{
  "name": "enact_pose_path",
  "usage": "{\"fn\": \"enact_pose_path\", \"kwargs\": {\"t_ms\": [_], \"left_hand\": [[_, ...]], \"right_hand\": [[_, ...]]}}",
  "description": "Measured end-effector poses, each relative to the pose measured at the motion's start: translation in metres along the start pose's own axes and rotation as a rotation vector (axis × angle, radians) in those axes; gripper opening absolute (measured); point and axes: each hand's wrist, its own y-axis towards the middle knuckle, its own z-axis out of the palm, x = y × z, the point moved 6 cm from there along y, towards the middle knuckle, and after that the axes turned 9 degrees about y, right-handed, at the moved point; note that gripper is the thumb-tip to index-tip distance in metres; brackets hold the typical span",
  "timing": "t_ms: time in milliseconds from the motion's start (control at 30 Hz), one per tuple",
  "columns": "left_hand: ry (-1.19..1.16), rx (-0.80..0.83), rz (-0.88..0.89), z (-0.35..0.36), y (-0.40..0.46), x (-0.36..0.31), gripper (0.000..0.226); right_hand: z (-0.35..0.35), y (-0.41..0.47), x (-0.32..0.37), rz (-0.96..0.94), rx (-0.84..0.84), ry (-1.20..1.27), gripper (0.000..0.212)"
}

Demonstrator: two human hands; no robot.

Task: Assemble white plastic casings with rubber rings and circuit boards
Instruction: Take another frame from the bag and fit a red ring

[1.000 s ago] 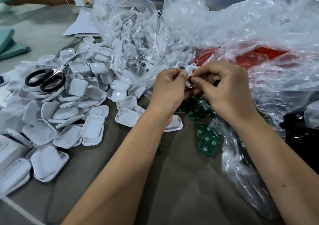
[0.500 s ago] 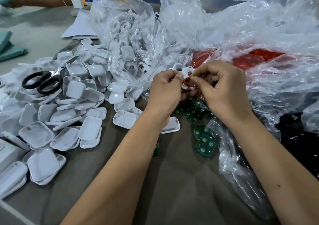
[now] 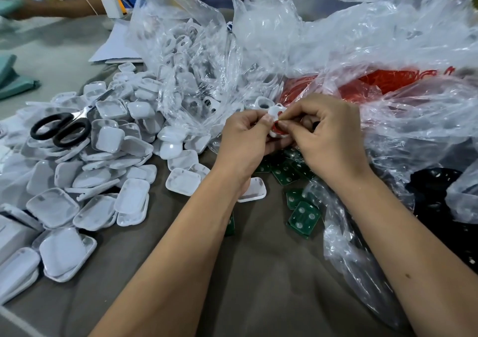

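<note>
My left hand point(image 3: 244, 137) grips a small white plastic casing point(image 3: 275, 111) above the table's middle. My right hand point(image 3: 328, 135) pinches a red rubber ring point(image 3: 278, 129) against that casing with thumb and forefinger. Green circuit boards point(image 3: 304, 216) lie on the cloth just below my hands, some under clear plastic. A heap of white casing halves point(image 3: 108, 160) spreads over the left of the table. More red rings point(image 3: 372, 83) show through a clear bag behind my right hand.
Black-handled scissors point(image 3: 60, 128) lie on the casing heap. A clear bag of white ring-shaped casings point(image 3: 188, 60) stands behind my hands. Crumpled plastic point(image 3: 413, 129) fills the right, with black parts point(image 3: 445, 207) beneath. Another person's arm point(image 3: 51, 8) rests at the far left.
Both hands stay together at the casing; my right fingertips have shifted slightly along the red ring. The view has drifted a little.
</note>
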Motion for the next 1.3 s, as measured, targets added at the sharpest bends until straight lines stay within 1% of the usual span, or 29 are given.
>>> {"fn": "enact_pose_path", "kwargs": {"t_ms": [100, 200, 300, 400, 500, 600, 700, 767, 867, 933, 1000, 1067, 1100, 1200, 1300], "left_hand": [[-0.024, 0.029, -0.027, 0.005, -0.003, 0.001, 0.027], [-0.028, -0.004, -0.033, 0.005, -0.003, 0.0, 0.027], [0.052, -0.039, 0.015, 0.004, -0.003, -0.002, 0.028], [0.131, -0.074, 0.058, -0.001, 0.0, -0.003, 0.029], [0.202, -0.121, 0.091, -0.008, 0.004, -0.005, 0.028], [0.232, -0.149, 0.083, -0.011, 0.005, -0.005, 0.03], [0.205, -0.132, 0.056, -0.012, 0.005, -0.005, 0.032], [0.144, -0.119, 0.038, -0.012, 0.004, -0.006, 0.034], [0.032, -0.115, 0.023, -0.014, 0.005, -0.007, 0.033], [-0.002, -0.115, 0.005, -0.015, 0.005, -0.006, 0.031], [0.002, -0.108, -0.003, -0.015, 0.006, -0.007, 0.028], [0.012, -0.099, -0.003, -0.014, 0.005, -0.007, 0.026], [0.013, -0.095, -0.002, -0.014, 0.005, -0.007, 0.026], [0.011, -0.088, -0.007, -0.012, 0.004, -0.006, 0.025], [0.005, -0.085, -0.017, -0.01, 0.002, -0.005, 0.026]], "right_hand": [[0.002, -0.001, 0.0, 0.006, -0.005, 0.005, 0.009], [0.004, -0.003, 0.002, -0.001, 0.003, -0.05, 0.009], [0.002, -0.003, 0.003, -0.004, -0.009, -0.038, 0.008], [0.005, -0.002, 0.005, -0.012, 0.046, -0.038, 0.002], [0.009, -0.002, 0.009, -0.053, 0.106, -0.088, 0.008], [0.008, -0.003, 0.008, -0.046, 0.135, -0.076, 0.01], [0.007, -0.003, 0.009, -0.068, 0.133, -0.077, 0.01], [0.007, -0.003, 0.011, -0.08, 0.118, -0.044, 0.01], [0.002, -0.003, 0.011, -0.071, 0.064, 0.051, 0.006], [-0.002, -0.002, 0.008, -0.047, 0.025, 0.08, 0.008], [-0.004, -0.003, 0.006, -0.016, -0.003, 0.077, 0.019], [-0.003, -0.003, 0.005, -0.009, 0.001, 0.04, 0.034], [-0.002, -0.002, 0.006, -0.02, 0.01, 0.007, 0.037], [0.002, -0.001, 0.008, -0.07, 0.04, -0.085, 0.031], [0.004, -0.002, 0.009, -0.083, 0.061, -0.096, 0.027]]}}
